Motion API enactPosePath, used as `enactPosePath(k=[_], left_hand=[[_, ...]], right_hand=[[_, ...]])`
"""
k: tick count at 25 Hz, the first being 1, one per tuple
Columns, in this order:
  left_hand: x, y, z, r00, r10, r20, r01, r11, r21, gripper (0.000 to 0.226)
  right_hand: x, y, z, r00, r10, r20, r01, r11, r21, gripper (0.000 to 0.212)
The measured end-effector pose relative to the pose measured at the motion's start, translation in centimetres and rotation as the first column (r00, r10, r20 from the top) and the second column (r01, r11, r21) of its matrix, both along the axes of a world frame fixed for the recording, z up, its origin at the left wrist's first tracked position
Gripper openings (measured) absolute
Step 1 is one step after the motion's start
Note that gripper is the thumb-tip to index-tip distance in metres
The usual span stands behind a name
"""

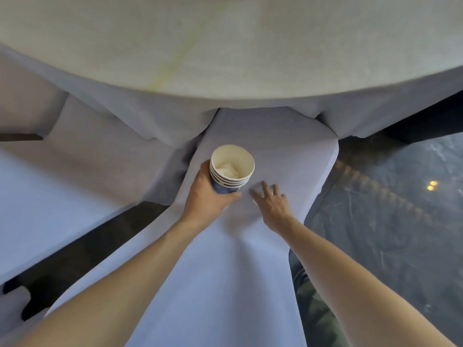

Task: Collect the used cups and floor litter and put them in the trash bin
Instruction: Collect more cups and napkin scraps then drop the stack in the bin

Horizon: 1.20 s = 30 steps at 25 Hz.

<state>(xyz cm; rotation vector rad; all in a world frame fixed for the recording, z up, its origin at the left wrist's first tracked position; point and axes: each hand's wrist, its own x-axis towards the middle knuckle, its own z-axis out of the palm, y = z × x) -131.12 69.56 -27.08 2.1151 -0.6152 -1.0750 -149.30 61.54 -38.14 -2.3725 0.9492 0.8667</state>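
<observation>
A stack of several nested paper cups (231, 171), white inside with blue sides, is in my left hand (205, 196), which grips it around the lower part. A crumpled white tissue lies inside the top cup. My right hand (271, 202) is just right of the stack, fingers spread and resting flat on the white cloth cover of a chair (275, 151). It holds nothing. No trash bin is in view.
A round table with a white cloth (225, 46) fills the top of the view; a faint yellow streak runs across it. Another covered chair (62, 171) stands at the left. Dark glossy floor (388, 209) shows at the right and between the chairs.
</observation>
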Motion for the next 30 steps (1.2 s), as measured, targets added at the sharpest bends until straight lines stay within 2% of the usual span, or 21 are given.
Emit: enactPosePath(k=[2,5,7,10,13,16,18,19,21,24,26,27,30], left_hand=[[-0.7,0.7,-0.3,1.000,-0.008,-0.017,0.008,0.999,0.042,0.082],[-2.2,1.3,1.1,0.999,-0.048,-0.004,0.048,0.995,0.086,0.084],[-3.9,0.6,3.2,0.997,-0.080,0.006,0.079,0.994,0.073,0.088],[-7.6,-1.5,7.3,0.992,-0.125,0.000,0.124,0.991,0.043,0.088],[-12.4,-3.7,12.0,0.985,-0.175,0.012,0.174,0.985,0.018,0.078],[-17.0,-6.3,17.1,0.973,-0.230,0.026,0.231,0.972,-0.049,0.073],[-20.1,-7.7,20.2,0.963,-0.265,0.036,0.267,0.960,-0.079,0.070],[-21.8,-8.3,21.8,0.960,-0.277,0.051,0.281,0.955,-0.092,0.067],[-24.9,-9.9,24.4,0.952,-0.293,0.088,0.302,0.946,-0.118,0.062],[-28.8,-13.0,27.4,0.955,-0.281,0.099,0.294,0.943,-0.157,0.073],[-31.1,-14.4,28.8,0.946,-0.299,0.128,0.318,0.934,-0.162,0.077],[-32.1,-15.0,29.4,0.942,-0.305,0.138,0.326,0.930,-0.171,0.077],[-33.4,-17.3,30.8,0.946,-0.294,0.136,0.317,0.926,-0.206,0.076]], right_hand=[[-1.6,0.5,-0.5,0.993,-0.085,0.078,0.082,0.996,0.042,0.041],[-2.9,-0.8,1.3,0.948,-0.302,0.100,0.287,0.947,0.141,0.030],[-3.8,-3.6,4.9,0.879,-0.460,0.122,0.437,0.882,0.176,0.023],[-6.0,-8.2,13.1,0.739,-0.633,0.231,0.599,0.774,0.203,0.021],[-9.2,-11.5,21.7,0.587,-0.684,0.433,0.646,0.718,0.260,0.023],[-12.6,-14.2,30.4,0.394,-0.642,0.658,0.689,0.680,0.251,0.016],[-15.0,-14.7,35.2,0.302,-0.608,0.734,0.699,0.665,0.263,0.012],[-16.6,-14.8,37.2,0.296,-0.565,0.770,0.678,0.692,0.247,0.010],[-19.8,-15.1,40.0,0.347,-0.452,0.821,0.595,0.783,0.180,0.010],[-24.2,-16.5,42.8,0.552,-0.287,0.783,0.451,0.892,0.010,0.015],[-27.3,-17.0,43.8,0.669,-0.193,0.717,0.358,0.930,-0.084,0.021],[-28.7,-17.3,44.1,0.685,-0.154,0.712,0.330,0.937,-0.115,0.024],[-30.4,-19.2,45.8,0.603,-0.116,0.790,0.371,0.917,-0.148,0.028]])
